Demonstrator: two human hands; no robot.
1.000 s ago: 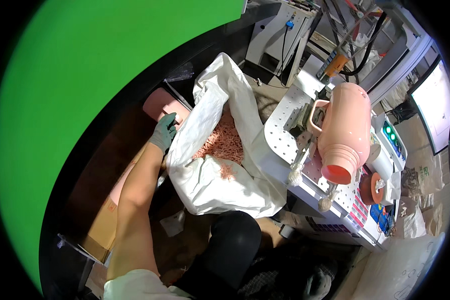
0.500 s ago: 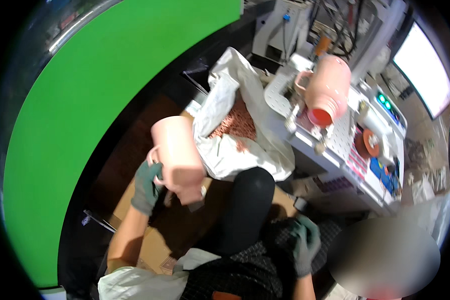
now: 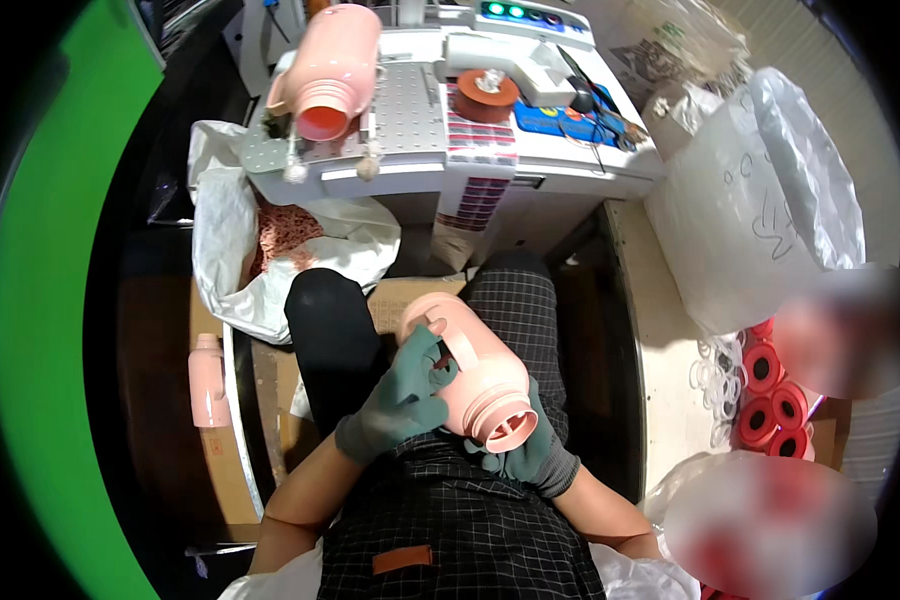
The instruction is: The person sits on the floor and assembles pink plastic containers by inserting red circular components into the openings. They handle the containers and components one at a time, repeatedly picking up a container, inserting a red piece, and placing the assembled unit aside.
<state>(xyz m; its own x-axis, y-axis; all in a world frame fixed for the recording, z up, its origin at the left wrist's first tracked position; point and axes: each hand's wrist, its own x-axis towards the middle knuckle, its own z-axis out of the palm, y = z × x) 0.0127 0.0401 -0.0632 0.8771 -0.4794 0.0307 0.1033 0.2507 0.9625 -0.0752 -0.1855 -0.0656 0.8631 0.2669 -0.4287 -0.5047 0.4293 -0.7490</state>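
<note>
A glossy pink jug (image 3: 485, 375) with a side handle lies tilted across my lap, its threaded neck pointing toward me and to the right. My left hand (image 3: 405, 390), in a grey-green glove, is closed around the handle side. Under the neck, my right hand (image 3: 535, 450), gloved too, grips the jug from below; most of its fingers are hidden behind it. A similar pink jug (image 3: 340, 60) lies on the perforated plate of the machine ahead, its red-lit mouth facing me. Another pink jug (image 3: 208, 380) is at the left, by a cardboard box.
Ahead stands a white machine table (image 3: 400, 180) with an orange tape roll (image 3: 485, 95) and a label strip (image 3: 482, 150). A white sack (image 3: 220, 250) of copper-coloured bits sits front left. To the right are a big translucent bag (image 3: 750, 200), white rings (image 3: 718, 385) and red round parts (image 3: 770, 410).
The view has swung right. My left hand, which held a pink jug out at the left, now holds one over my lap. My right hand, free before, has come onto the jug.
</note>
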